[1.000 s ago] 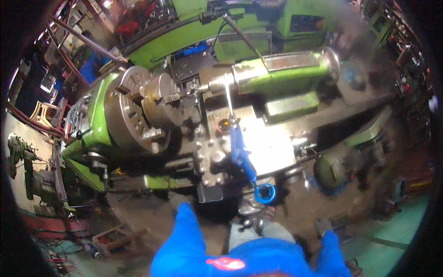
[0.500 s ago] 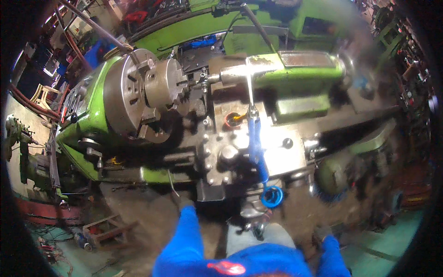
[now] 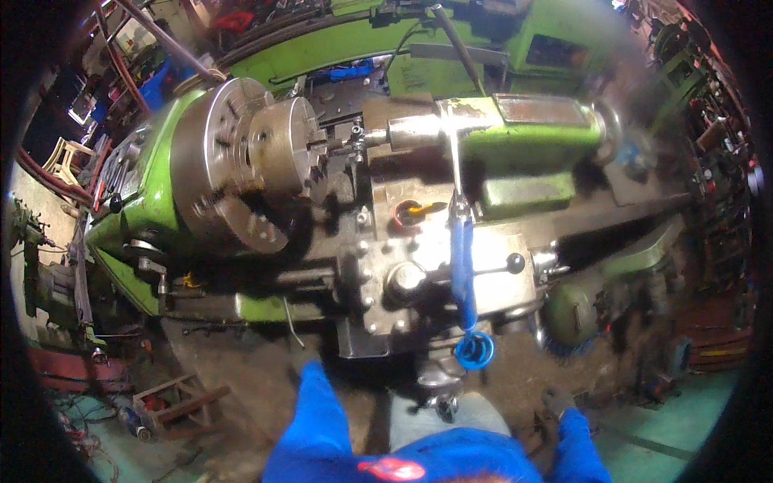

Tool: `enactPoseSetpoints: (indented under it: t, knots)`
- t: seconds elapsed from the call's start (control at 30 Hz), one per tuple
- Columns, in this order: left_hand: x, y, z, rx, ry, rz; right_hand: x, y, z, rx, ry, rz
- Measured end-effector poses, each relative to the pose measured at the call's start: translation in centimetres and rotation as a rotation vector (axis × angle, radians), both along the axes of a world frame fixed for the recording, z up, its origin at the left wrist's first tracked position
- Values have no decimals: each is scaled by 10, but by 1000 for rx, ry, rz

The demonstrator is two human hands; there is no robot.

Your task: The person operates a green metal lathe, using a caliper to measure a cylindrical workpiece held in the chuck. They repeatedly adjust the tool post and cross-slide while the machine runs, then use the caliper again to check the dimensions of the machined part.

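My left hand (image 3: 309, 358) is a dark, poorly lit shape at the end of the blue sleeve. It is close to the lower end of a bent metal lever (image 3: 291, 322) at the front of the green lathe (image 3: 266, 308); whether it touches the lever and how its fingers lie cannot be made out. At my right side, low and away from the machine, hangs my right hand (image 3: 555, 400), dark and gloved-looking, its fingers unclear. The lathe's large chuck (image 3: 201, 153) carries a smaller jawed chuck (image 3: 282, 145). Both are smeared by rotation.
The tailstock (image 3: 523, 137) faces the chuck. Over the carriage (image 3: 499, 290) stretches a thin metal rod with a blue sleeve (image 3: 462, 266) and a blue coil (image 3: 475, 351). A red-rimmed cup (image 3: 407, 216) holds something yellow. Ball-ended lever (image 3: 515, 262) and handwheel (image 3: 573, 314) are at right.
The chuck's slots and jaws were sharp before and are now blurred by turning. My left hand has shifted slightly left and down, and the view has moved a little.
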State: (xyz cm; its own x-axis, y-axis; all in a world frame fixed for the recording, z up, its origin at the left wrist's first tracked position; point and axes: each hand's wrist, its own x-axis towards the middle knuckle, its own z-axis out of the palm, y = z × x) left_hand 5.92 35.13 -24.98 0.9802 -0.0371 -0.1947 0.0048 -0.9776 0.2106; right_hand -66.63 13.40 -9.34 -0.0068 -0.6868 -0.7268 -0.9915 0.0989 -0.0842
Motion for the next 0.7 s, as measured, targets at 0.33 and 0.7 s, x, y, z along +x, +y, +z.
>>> enactPoseSetpoints:
  t: [0.33,0.7]
  knots:
    - [50,1,-54,-625,546,211,58,-8,48,52,-46,-17]
    - [104,40,-27,-1529,734,820,95,-13,56,92,-7,91]
